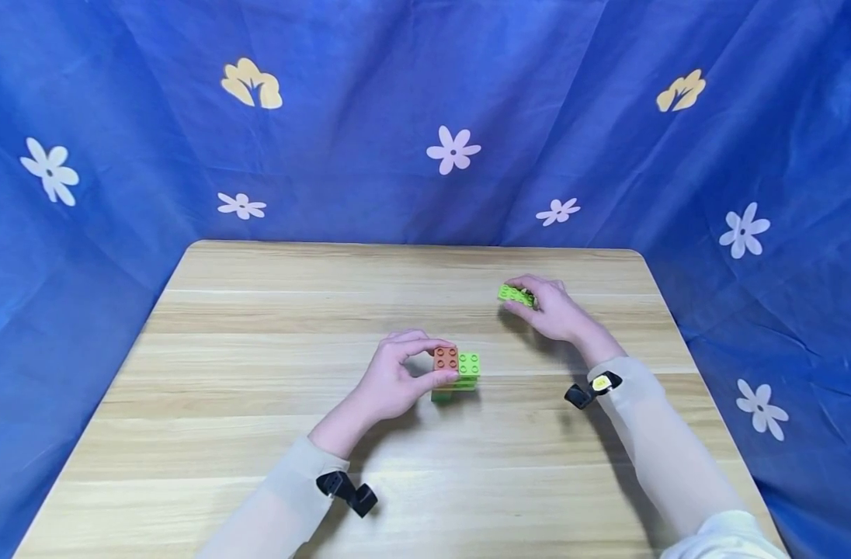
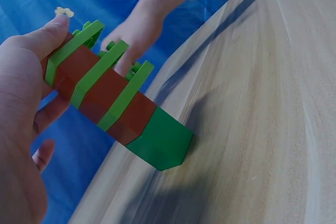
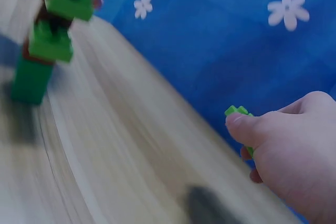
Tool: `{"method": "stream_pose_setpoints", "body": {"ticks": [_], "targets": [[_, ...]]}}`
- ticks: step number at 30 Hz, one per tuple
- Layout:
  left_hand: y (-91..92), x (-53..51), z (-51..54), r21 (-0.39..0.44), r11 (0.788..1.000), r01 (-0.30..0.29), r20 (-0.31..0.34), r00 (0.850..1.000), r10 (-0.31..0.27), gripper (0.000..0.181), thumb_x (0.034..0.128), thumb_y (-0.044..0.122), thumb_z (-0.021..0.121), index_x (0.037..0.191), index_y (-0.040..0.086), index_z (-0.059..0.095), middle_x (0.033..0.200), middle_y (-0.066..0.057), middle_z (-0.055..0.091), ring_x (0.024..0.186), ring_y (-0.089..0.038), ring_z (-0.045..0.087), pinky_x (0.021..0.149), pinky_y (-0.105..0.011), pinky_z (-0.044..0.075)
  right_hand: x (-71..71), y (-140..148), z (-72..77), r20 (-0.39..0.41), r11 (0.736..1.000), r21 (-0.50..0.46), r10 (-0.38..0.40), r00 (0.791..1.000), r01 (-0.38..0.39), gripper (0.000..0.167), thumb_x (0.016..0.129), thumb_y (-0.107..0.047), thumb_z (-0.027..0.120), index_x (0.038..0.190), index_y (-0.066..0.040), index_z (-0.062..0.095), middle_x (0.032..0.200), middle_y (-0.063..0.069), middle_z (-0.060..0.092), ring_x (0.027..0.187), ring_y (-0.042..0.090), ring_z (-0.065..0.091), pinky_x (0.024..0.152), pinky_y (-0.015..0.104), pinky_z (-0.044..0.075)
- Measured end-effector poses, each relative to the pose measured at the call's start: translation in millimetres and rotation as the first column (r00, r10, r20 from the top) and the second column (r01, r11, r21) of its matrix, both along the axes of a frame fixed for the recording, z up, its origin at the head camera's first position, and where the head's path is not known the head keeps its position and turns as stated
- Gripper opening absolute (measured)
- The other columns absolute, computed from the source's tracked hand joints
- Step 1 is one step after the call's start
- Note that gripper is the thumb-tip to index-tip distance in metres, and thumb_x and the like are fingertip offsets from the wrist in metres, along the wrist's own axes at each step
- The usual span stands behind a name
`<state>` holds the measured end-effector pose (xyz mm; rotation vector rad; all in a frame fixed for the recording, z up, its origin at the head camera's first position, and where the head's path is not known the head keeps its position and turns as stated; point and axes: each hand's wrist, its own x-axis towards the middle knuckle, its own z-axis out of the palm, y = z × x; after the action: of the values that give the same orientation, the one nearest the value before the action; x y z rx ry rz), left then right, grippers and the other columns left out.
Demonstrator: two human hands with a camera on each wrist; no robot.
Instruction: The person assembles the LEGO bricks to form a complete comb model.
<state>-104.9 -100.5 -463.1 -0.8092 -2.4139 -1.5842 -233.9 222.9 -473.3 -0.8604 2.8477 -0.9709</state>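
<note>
My left hand [image 1: 396, 375] pinches the brown top brick of a toy-brick tower [image 1: 446, 358] between thumb and fingers. The tower [image 2: 118, 90] stacks brown bricks in turn with thin light-green plates, which jut out to one side. A dark-green brick [image 2: 160, 140] forms its base. Further back and to the right, my right hand [image 1: 554, 310] grips a light-green studded plate [image 1: 515, 295] above the table. In the right wrist view the thumb and fingers cover most of that plate [image 3: 237, 110].
The wood-grain table [image 1: 258, 373] has rounded back corners. A blue curtain [image 1: 369, 93] with white and yellow flowers hangs behind it and along both sides. Dark straps with small devices [image 1: 345, 493] sit on both wrists.
</note>
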Motion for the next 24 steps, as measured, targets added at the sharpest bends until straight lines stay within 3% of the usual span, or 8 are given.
{"method": "stream_pose_setpoints", "body": {"ticks": [5, 13, 24], "targets": [[-0.2, -0.7, -0.9, 0.009, 1.0, 0.002, -0.01, 1.0, -0.002, 0.038, 0.0855, 0.03, 0.092, 0.12, 0.02, 0.08, 0.102, 0.015, 0.074, 0.103, -0.014, 0.066, 0.103, -0.047, 0.04, 13.2, -10, 21.9, -0.053, 0.996, -0.024, 0.084, 0.995, -0.085, 0.042, 0.102, -0.027, 0.074, 0.138, -0.007, 0.065, 0.124, 0.003, 0.071, 0.106, 0.024, 0.065, 0.103, 0.051, 0.035], [-0.4, -1.5, -2.3, 0.02, 1.0, 0.005, -0.022, 1.0, -0.005, 0.038, 0.085, 0.028, 0.092, 0.12, 0.019, 0.08, 0.101, 0.015, 0.073, 0.102, -0.013, 0.066, 0.101, -0.045, 0.042, 38.6, -26, 55.0, -0.081, 0.983, -0.004, 0.182, 0.98, -0.183, 0.042, 0.103, -0.032, 0.072, 0.137, -0.01, 0.065, 0.123, -0.001, 0.071, 0.105, 0.017, 0.065, 0.104, 0.051, 0.035], [0.0, -2.5, -3.4, 0.022, 1.0, 0.007, -0.029, 1.0, -0.007, 0.038, 0.0855, 0.028, 0.092, 0.12, 0.018, 0.08, 0.1, 0.014, 0.074, 0.101, -0.014, 0.066, 0.101, -0.046, 0.042, 61.6, -45, 75.3, -0.136, 0.963, -0.05, 0.257, 0.957, -0.265, 0.04, 0.1, -0.031, 0.075, 0.135, -0.013, 0.067, 0.118, -0.006, 0.07, 0.1, 0.01, 0.063, 0.094, 0.044, 0.036]]}}
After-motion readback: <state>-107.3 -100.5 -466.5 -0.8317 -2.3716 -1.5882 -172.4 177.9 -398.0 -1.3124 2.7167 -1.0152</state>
